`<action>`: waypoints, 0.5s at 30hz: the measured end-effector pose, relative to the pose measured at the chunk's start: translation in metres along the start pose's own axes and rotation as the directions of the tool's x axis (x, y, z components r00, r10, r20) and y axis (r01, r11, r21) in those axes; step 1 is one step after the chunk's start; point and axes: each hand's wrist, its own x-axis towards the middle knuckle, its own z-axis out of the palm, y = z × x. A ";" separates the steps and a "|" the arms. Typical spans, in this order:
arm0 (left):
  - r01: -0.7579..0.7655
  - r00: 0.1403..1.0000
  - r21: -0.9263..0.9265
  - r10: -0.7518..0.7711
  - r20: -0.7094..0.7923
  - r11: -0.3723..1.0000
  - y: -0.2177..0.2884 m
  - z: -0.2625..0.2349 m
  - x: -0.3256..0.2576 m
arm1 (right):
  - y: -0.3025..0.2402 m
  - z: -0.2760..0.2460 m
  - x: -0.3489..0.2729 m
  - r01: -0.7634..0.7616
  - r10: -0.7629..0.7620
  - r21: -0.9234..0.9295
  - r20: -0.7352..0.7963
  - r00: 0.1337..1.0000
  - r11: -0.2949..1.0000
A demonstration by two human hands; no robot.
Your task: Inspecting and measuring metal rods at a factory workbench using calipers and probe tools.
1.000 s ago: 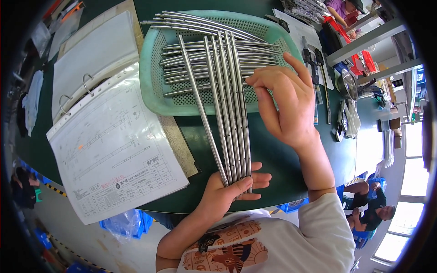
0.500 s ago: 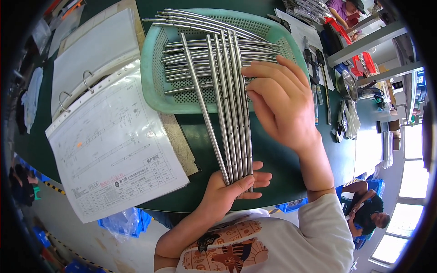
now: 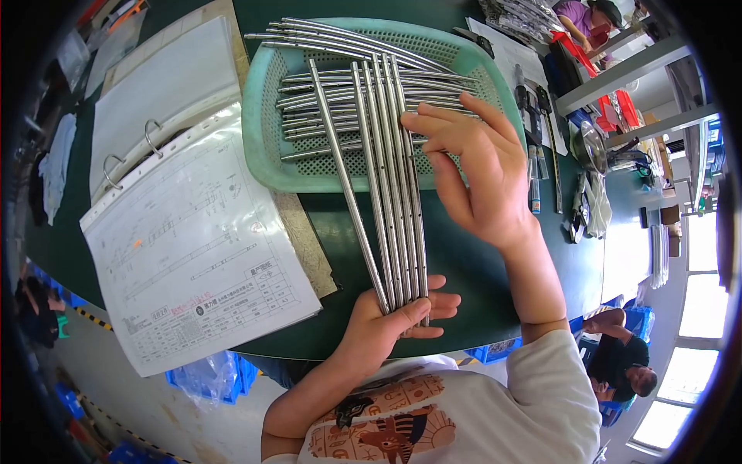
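My left hand (image 3: 376,329) is closed round the lower ends of several slim metal rods (image 3: 396,193) with small holes along them. The rods fan out away from me, and the leftmost one stands apart from the others. Their far ends overlap a pale green perforated plastic basket (image 3: 317,185). Inside that basket more metal rods (image 3: 309,100) lie crosswise, some resting over its left rim. My right hand (image 3: 491,182) is beside the upper part of the held rods, its fingers bent but apart. A fingertip is at the rightmost rod; whether it touches cannot be made out.
On the left lies an open ring binder (image 3: 209,247) with drawings in clear sleeves. Calipers (image 3: 529,108) and other small tools lie right of the basket on the green table (image 3: 309,232). A metal bowl (image 3: 591,147) stands farther right. Other people sit at the right side.
My right hand has shifted slightly, its fingers spreading more along the rightmost rod. My left hand keeps the rods almost where they were. The seated person at the right has moved an arm.
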 end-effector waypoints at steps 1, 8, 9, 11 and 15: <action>-0.002 1.000 -0.004 0.002 -0.002 1.000 0.000 0.000 0.000 | 0.000 0.001 0.000 0.000 0.000 0.001 -0.001 1.000 1.000; -0.007 1.000 -0.011 0.007 0.001 1.000 0.001 0.000 0.000 | -0.001 0.003 -0.002 -0.021 0.021 -0.024 -0.001 1.000 0.999; -0.008 1.000 -0.012 0.008 0.000 1.000 0.001 0.000 0.000 | -0.001 0.003 -0.002 -0.028 0.028 -0.026 -0.009 1.000 0.999; -0.002 1.000 -0.012 0.002 0.009 1.000 0.001 0.000 0.000 | -0.002 0.002 -0.001 -0.024 0.023 -0.059 -0.005 1.000 0.998; -0.004 1.000 -0.013 0.004 0.010 1.000 0.000 -0.001 0.000 | -0.009 -0.002 0.003 -0.039 0.042 -0.095 0.034 0.999 0.995</action>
